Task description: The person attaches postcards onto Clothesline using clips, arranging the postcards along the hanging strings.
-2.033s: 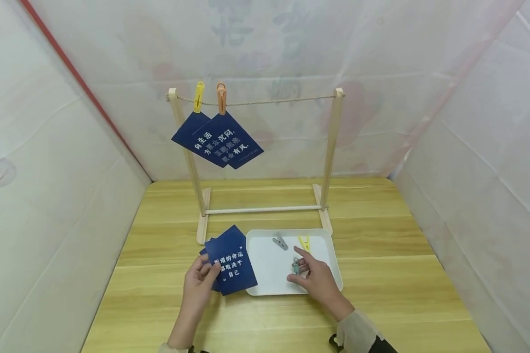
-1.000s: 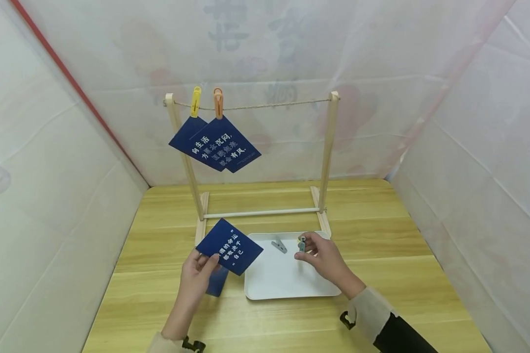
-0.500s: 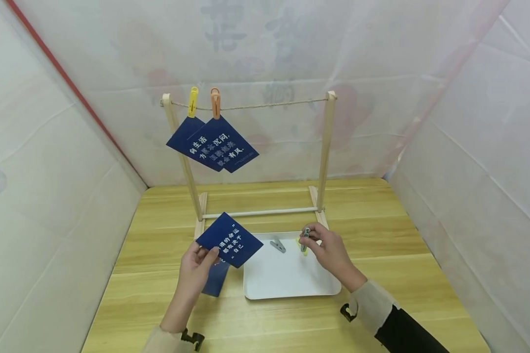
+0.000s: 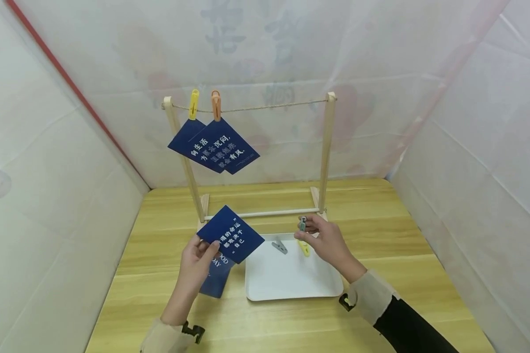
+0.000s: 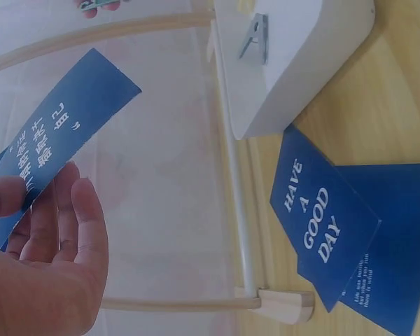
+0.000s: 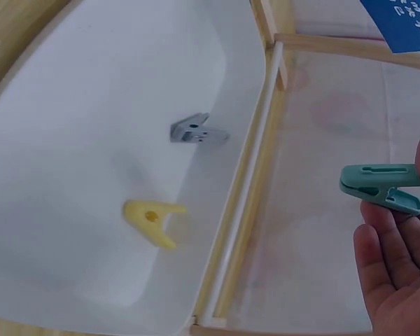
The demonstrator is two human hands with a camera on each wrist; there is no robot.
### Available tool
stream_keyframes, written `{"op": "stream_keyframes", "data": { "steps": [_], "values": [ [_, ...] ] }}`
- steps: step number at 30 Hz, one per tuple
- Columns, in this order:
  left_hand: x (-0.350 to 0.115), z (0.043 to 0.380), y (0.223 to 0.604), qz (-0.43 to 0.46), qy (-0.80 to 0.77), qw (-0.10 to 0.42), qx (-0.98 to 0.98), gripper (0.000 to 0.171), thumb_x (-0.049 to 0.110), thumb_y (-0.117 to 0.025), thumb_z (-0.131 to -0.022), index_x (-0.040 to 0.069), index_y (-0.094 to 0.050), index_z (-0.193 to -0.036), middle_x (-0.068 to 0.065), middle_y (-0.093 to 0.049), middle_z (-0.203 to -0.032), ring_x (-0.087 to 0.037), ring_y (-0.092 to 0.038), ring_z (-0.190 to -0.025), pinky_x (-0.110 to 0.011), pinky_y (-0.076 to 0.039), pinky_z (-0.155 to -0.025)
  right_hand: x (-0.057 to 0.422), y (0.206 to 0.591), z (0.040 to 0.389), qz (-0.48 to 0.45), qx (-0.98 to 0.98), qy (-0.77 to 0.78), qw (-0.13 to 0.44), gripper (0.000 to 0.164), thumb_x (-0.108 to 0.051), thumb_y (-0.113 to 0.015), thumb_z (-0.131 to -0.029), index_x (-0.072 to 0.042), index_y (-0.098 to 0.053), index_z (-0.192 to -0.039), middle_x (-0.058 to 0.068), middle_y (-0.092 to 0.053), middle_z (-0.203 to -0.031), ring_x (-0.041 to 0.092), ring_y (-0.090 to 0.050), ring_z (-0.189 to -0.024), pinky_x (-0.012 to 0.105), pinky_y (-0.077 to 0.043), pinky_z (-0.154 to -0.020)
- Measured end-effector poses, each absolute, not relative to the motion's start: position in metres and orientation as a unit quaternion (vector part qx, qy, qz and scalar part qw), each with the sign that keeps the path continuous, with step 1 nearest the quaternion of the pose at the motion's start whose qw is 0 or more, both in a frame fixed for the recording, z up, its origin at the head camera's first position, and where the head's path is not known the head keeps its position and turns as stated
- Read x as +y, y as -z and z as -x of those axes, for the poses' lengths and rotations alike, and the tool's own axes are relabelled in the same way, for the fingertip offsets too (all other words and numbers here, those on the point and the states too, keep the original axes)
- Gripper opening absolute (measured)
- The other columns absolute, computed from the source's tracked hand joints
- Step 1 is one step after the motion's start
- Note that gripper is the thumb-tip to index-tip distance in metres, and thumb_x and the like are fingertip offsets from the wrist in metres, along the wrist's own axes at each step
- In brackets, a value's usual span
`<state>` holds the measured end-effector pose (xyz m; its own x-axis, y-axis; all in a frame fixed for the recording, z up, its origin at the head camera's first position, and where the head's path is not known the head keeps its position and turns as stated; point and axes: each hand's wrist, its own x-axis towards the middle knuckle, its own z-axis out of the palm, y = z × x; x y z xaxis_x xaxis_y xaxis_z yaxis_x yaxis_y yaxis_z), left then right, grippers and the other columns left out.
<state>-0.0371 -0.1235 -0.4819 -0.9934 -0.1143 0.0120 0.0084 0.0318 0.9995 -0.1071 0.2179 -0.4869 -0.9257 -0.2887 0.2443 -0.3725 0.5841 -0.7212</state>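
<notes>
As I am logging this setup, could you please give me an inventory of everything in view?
hanging cards: 2, dark blue, overlapping below the cord
held card: 1, dark blue, in the left hand
table cards: at least 2, blue, beside the tray
line clothespins: 2, yellow and orange, on the cord
green clothespin: 1, green, in the right hand
tray clothespins: 2, yellow and grey, in the tray
tray: 1, white, on the table
rack: 1, pale wood, on the table
cord: 1, brown, between the rack's posts
table: 1, yellowish wood, below
sheeting: three sides, whitish, around the table
red strip: 1, red, at left
sleeves: 2, beige cuffs, on the forearms
left hand: 1, bare, left of the tray
right hand: 1, bare, above the tray's right side
</notes>
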Motion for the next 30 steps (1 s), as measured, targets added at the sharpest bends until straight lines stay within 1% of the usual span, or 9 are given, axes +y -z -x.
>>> {"op": "stream_keyframes", "data": {
  "steps": [3, 7, 11, 16, 20, 24, 28, 30],
  "values": [
    [-0.123, 0.041, 0.479, -0.03, 0.694, 0.048, -0.718, 0.036, 0.006, -0.059, -0.1, 0.002, -0.053, -0.135, -0.026, -0.068, -0.117, -0.015, -0.069, -0.093, -0.03, -0.061, -0.081, 0.215, 0.481, 0.11, -0.194, -0.886, -0.417, 0.059, 0.039, -0.033, -0.076, -0.088, -0.012, -0.064, -0.119, -0.002, -0.076, -0.099, 0.011, -0.072, -0.086, 0.029, -0.06, -0.076],
    [-0.122, 0.049, 0.472, -0.018, 0.695, 0.054, -0.717, 0.037, 0.005, -0.059, -0.099, 0.003, -0.053, -0.135, -0.025, -0.068, -0.118, -0.014, -0.07, -0.094, -0.032, -0.061, -0.083, 0.212, 0.47, 0.118, -0.206, -0.88, -0.421, 0.074, 0.04, -0.03, -0.078, -0.087, -0.01, -0.064, -0.119, 0.001, -0.076, -0.097, 0.011, -0.071, -0.083, 0.029, -0.06, -0.073],
    [-0.119, 0.055, 0.464, -0.006, 0.696, 0.06, -0.715, 0.036, 0.003, -0.059, -0.099, 0.002, -0.053, -0.135, -0.024, -0.068, -0.117, -0.014, -0.069, -0.091, -0.032, -0.061, -0.082, 0.209, 0.457, 0.127, -0.223, -0.876, -0.418, 0.088, 0.04, -0.031, -0.077, -0.088, -0.011, -0.064, -0.12, 0.001, -0.076, -0.098, 0.011, -0.071, -0.083, 0.03, -0.06, -0.073],
    [-0.116, 0.059, 0.458, 0.008, 0.688, 0.061, -0.724, 0.037, 0.004, -0.059, -0.099, 0.003, -0.053, -0.135, -0.023, -0.068, -0.118, -0.016, -0.068, -0.091, -0.032, -0.061, -0.082, 0.205, 0.442, 0.137, -0.234, -0.873, -0.418, 0.092, 0.04, -0.033, -0.074, -0.09, -0.013, -0.062, -0.122, 0.002, -0.076, -0.102, 0.011, -0.071, -0.086, 0.031, -0.06, -0.076],
    [-0.115, 0.061, 0.456, 0.012, 0.677, 0.061, -0.734, 0.036, 0.006, -0.059, -0.1, 0.004, -0.053, -0.135, -0.02, -0.069, -0.119, -0.017, -0.068, -0.092, -0.03, -0.061, -0.082, 0.2, 0.43, 0.141, -0.239, -0.871, -0.419, 0.095, 0.04, -0.032, -0.073, -0.091, -0.012, -0.061, -0.123, 0.005, -0.076, -0.104, 0.012, -0.071, -0.087, 0.034, -0.06, -0.077],
    [-0.113, 0.065, 0.452, 0.014, 0.671, 0.061, -0.739, 0.036, 0.007, -0.059, -0.1, 0.005, -0.053, -0.136, -0.019, -0.069, -0.12, -0.017, -0.068, -0.093, -0.028, -0.06, -0.082, 0.197, 0.419, 0.145, -0.239, -0.869, -0.42, 0.103, 0.037, -0.029, -0.072, -0.092, -0.01, -0.061, -0.121, 0.004, -0.076, -0.104, 0.013, -0.072, -0.087, 0.036, -0.06, -0.075],
    [-0.109, 0.07, 0.447, 0.015, 0.67, 0.06, -0.74, 0.036, 0.007, -0.059, -0.1, 0.006, -0.053, -0.136, -0.018, -0.069, -0.121, -0.017, -0.068, -0.096, -0.026, -0.06, -0.082, 0.194, 0.409, 0.149, -0.247, -0.867, -0.415, 0.123, 0.033, -0.029, -0.071, -0.093, -0.009, -0.062, -0.117, -0.001, -0.076, -0.102, 0.013, -0.073, -0.087, 0.032, -0.059, -0.07],
    [-0.107, 0.073, 0.443, 0.018, 0.668, 0.06, -0.742, 0.036, 0.007, -0.059, -0.1, 0.006, -0.053, -0.136, -0.018, -0.069, -0.121, -0.019, -0.069, -0.098, -0.027, -0.06, -0.082, 0.192, 0.404, 0.15, -0.252, -0.864, -0.415, 0.135, 0.03, -0.029, -0.071, -0.092, -0.011, -0.063, -0.115, -0.002, -0.076, -0.101, 0.013, -0.073, -0.087, 0.029, -0.057, -0.067]
  ]
}}
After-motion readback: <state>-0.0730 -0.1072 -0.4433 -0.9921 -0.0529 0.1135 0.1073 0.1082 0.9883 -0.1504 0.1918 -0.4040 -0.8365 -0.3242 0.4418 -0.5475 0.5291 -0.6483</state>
